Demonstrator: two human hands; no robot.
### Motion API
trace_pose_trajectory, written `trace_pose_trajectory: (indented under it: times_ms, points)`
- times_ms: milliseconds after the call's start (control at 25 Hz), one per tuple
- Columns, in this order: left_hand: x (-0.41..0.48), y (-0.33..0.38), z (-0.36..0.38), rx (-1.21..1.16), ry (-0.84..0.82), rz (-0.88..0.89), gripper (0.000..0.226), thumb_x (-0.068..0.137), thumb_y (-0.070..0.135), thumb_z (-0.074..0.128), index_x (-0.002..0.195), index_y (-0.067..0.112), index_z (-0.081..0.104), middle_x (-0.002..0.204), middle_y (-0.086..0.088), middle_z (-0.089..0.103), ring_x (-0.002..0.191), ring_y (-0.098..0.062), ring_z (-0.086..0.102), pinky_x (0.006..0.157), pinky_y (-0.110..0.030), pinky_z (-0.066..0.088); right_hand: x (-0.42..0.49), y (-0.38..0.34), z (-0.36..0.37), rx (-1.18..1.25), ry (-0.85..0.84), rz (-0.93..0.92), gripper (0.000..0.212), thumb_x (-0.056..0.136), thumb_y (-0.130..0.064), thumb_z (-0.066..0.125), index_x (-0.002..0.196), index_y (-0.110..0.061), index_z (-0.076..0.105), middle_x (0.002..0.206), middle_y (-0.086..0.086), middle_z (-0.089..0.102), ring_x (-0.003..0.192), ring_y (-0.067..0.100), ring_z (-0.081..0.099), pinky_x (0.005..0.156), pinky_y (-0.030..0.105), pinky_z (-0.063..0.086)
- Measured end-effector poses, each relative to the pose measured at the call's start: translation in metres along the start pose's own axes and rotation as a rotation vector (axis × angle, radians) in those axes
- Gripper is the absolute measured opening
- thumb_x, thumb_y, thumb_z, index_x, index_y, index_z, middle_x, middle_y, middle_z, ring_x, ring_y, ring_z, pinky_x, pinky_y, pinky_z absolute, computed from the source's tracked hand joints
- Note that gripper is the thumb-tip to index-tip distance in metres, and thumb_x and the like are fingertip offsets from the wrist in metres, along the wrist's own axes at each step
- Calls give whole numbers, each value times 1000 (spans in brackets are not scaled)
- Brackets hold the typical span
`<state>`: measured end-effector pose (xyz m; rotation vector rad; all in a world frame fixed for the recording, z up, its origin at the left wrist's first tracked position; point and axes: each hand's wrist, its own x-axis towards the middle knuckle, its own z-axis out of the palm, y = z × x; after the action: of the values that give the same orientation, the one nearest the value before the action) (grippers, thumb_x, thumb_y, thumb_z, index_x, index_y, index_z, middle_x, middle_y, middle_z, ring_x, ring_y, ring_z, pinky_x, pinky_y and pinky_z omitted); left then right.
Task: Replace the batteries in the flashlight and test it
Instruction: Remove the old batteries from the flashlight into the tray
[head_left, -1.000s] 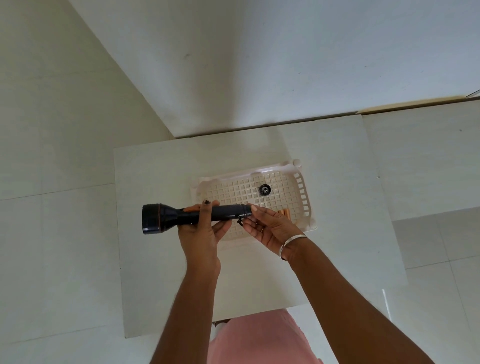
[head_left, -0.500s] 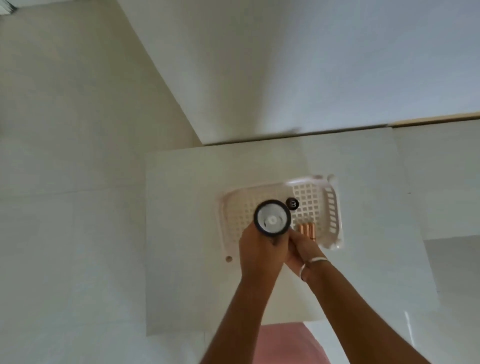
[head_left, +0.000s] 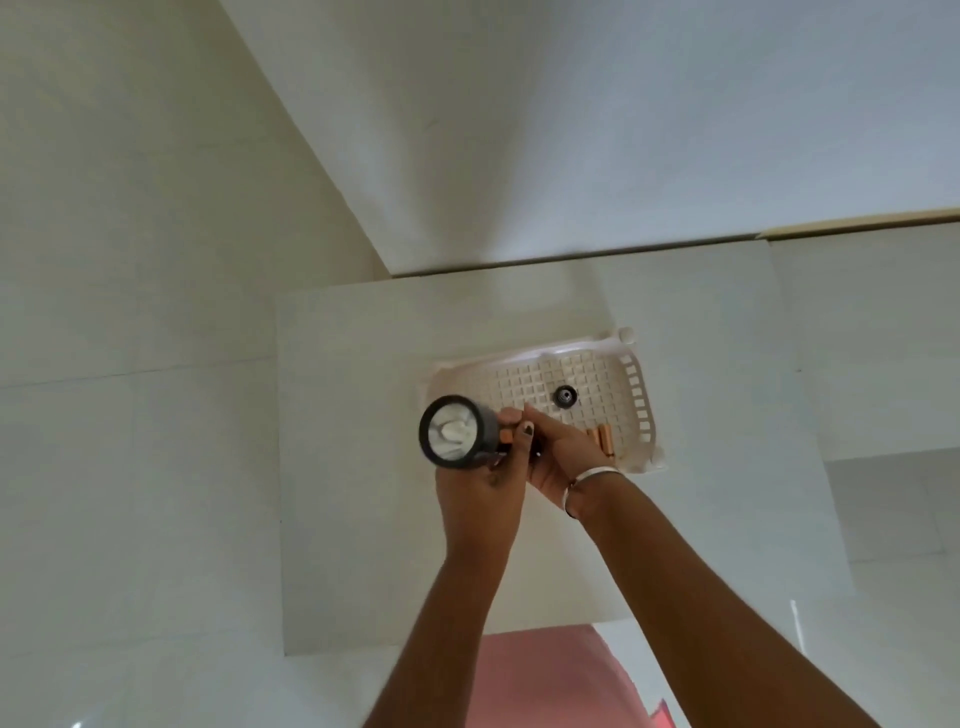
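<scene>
My left hand (head_left: 493, 467) grips the barrel of a black flashlight (head_left: 453, 432), tilted up so its lens faces the camera. My right hand (head_left: 558, 457) is cupped at the flashlight's tail end, which it hides; what its fingers hold cannot be seen. Behind the hands stands a white perforated tray (head_left: 636, 384). In the tray lie the black tail cap (head_left: 564, 397) and copper-coloured batteries (head_left: 605, 439), partly covered by my right hand.
The tray stands on a small white table (head_left: 363, 467) pushed against a white wall. Pale floor tiles surround the table. A pink garment (head_left: 545, 675) shows at the bottom edge.
The flashlight went from lying level with its head to the left to tilted up, lens toward the camera. My right hand stayed at its tail end. The camera also shifted.
</scene>
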<state>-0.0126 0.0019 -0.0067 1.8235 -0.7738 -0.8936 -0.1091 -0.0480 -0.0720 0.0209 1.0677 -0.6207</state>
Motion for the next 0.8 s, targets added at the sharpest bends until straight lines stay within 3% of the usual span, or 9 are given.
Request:
trace_pose_trajectory:
  times_ms: [120, 280, 400, 480, 520, 600, 720, 800]
  points:
    - [3, -3, 2, -34, -21, -56, 33, 81, 12, 74, 108, -3, 63, 105, -16, 71, 104, -25, 68, 93, -47, 54, 2, 0, 0, -39, 25, -9, 28, 97, -19, 52, 88, -2, 73, 90, 17, 74, 81, 26, 73, 66, 35, 59]
    - [5, 13, -13, -109, -49, 135, 20, 87, 23, 68, 107, 26, 64, 104, 6, 73, 102, -10, 69, 92, -28, 55, 2, 0, 3, 100, 44, 6, 32, 99, -27, 48, 101, 0, 67, 85, 18, 74, 74, 28, 74, 59, 34, 59]
    - [-4, 6, -9, 52, -75, 77, 33, 81, 21, 76, 103, -1, 66, 102, -14, 72, 100, -26, 69, 94, -45, 53, 4, 1, 3, 122, 17, 29, 39, 101, -30, 42, 109, 1, 64, 86, 15, 74, 69, 22, 73, 52, 26, 56]
    - [-6, 8, -9, -21, -29, 122, 38, 80, 20, 77, 101, -9, 63, 100, -14, 70, 99, -24, 68, 94, -38, 53, 1, 0, 6, 147, 7, 28, 38, 100, -30, 43, 107, 0, 65, 86, 15, 74, 70, 22, 72, 52, 27, 56]
    - [-9, 4, -8, -54, -34, 180, 37, 84, 22, 73, 100, -10, 62, 98, -14, 71, 97, -22, 69, 91, -32, 55, 3, 0, 3, 151, 11, 22, 39, 99, -32, 44, 105, 0, 66, 86, 15, 74, 71, 23, 72, 55, 30, 58]
    - [-8, 9, -6, 73, -38, 248, 40, 88, 31, 67, 101, -7, 67, 97, -14, 74, 95, -22, 72, 85, -35, 58, 3, -1, 3, 164, -10, 32, 44, 99, -37, 43, 106, 0, 66, 83, 13, 75, 72, 23, 73, 67, 37, 58]
    - [-8, 11, -7, 18, -111, 110, 39, 80, 26, 70, 105, -3, 66, 100, -13, 73, 100, -21, 70, 95, -37, 53, 0, 1, 5, 140, 7, 47, 43, 99, -37, 43, 110, -1, 64, 89, 14, 74, 86, 26, 70, 95, 43, 50]
    - [-6, 6, -5, -15, -128, -61, 25, 84, 22, 70, 102, 5, 68, 90, -4, 76, 92, -10, 72, 98, -36, 51, -4, 5, 2, 156, -5, 50, 37, 98, -34, 46, 103, -3, 64, 85, 11, 74, 82, 24, 71, 91, 41, 52]
